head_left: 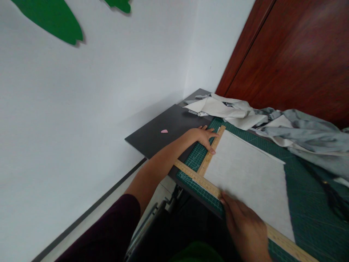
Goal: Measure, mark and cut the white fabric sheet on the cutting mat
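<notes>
My left hand [206, 138] lies spread over the far part of a short wooden ruler [206, 162], its thumb and a fingertip touching the wood. This ruler runs along the left edge of a white fabric piece [251, 178]. A long wooden ruler [200, 180] crosses the short one's near end and follows the fabric's near edge. My right hand [247, 225] is closed over the long ruler, fingertips pressed on it and covering its middle. Beneath everything lies a green cutting mat [305, 203] with grid lines.
Crumpled white and grey fabric [308, 131] is heaped along the back. Black-handled scissors [334, 198] lie at the right. A small pink piece, perhaps chalk [164, 131], sits on the dark tabletop [152, 138]. A white wall [103, 91] and a red-brown wooden door [300, 54] border the table.
</notes>
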`<state>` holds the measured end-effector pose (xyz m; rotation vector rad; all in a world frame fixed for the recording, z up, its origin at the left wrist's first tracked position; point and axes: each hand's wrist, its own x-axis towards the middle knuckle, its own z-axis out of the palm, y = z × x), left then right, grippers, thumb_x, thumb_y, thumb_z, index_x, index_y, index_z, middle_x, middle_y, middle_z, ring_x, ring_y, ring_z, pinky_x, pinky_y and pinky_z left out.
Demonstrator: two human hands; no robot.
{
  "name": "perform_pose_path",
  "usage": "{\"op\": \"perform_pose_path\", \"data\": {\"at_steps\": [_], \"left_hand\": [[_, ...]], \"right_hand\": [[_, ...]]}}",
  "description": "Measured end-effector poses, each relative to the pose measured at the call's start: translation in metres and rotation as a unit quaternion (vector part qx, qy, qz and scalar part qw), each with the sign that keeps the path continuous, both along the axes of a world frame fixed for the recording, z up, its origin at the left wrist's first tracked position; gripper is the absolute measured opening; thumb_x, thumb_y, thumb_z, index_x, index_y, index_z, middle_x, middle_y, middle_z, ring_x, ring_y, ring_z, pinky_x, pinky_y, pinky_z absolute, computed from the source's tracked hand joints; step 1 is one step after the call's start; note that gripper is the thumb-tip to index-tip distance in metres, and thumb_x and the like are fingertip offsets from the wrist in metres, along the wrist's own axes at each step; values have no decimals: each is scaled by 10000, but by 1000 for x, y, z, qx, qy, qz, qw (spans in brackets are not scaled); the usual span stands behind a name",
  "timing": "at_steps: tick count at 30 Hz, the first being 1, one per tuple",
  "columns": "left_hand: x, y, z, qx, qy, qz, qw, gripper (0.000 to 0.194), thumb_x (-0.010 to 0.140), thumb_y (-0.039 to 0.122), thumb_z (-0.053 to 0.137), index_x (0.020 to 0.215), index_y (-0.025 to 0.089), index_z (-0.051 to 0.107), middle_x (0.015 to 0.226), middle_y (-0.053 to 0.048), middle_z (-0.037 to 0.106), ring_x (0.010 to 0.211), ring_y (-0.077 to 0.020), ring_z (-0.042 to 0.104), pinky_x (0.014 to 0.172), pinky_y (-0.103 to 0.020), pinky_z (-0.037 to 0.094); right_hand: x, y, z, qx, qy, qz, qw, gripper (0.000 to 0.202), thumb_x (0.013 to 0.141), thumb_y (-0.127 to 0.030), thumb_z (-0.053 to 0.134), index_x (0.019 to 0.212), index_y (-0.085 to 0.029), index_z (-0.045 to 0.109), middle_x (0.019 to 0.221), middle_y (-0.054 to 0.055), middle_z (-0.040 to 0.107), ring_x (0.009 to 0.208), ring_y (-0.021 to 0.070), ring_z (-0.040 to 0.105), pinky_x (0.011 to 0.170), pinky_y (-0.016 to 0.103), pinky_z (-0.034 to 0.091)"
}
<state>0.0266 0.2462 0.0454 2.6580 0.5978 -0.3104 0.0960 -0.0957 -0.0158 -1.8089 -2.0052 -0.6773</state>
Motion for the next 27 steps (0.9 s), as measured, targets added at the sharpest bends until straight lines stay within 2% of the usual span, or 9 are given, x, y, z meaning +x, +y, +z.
{"op": "perform_pose_path", "data": {"at_steps": [4,16,22,27], "left_hand": [[0,-1,1,4,2,2,1000,1302,523,796,778,1646,390,259,1761,39,46,1607,-401,-58,1295,-570,13],[3,-1,1,-8,1,3,1000,1323,521,744,821,1654,369,249,1765,20,52,1602,-417,-74,1290,-584,-19],[2,-2,2,-2,4,4,1000,1325,501,809,789,1643,408,250,1760,39,71,1604,-409,-64,1285,-588,-8],[-1,-5,5,3,6,2,1000,1323,497,790,785,1641,359,278,1763,12,48,1606,-405,-50,1293,-553,-2]], "right_hand": [[0,1,0,5,3,5,1000,454,1123,-362,337,1104,-141,733,868,60,809,636,181,740,611,319,511],[0,-1,0,-3,11,0,1000,424,1117,-359,362,1114,-144,728,848,59,805,634,181,739,617,300,524],[-1,-1,1,-5,11,-3,1000,431,1115,-365,359,1118,-145,730,841,63,800,614,185,726,603,307,523],[-1,0,-1,5,6,1,1000,391,1115,-351,379,1136,-141,708,829,51,796,618,184,732,602,313,525]]}}
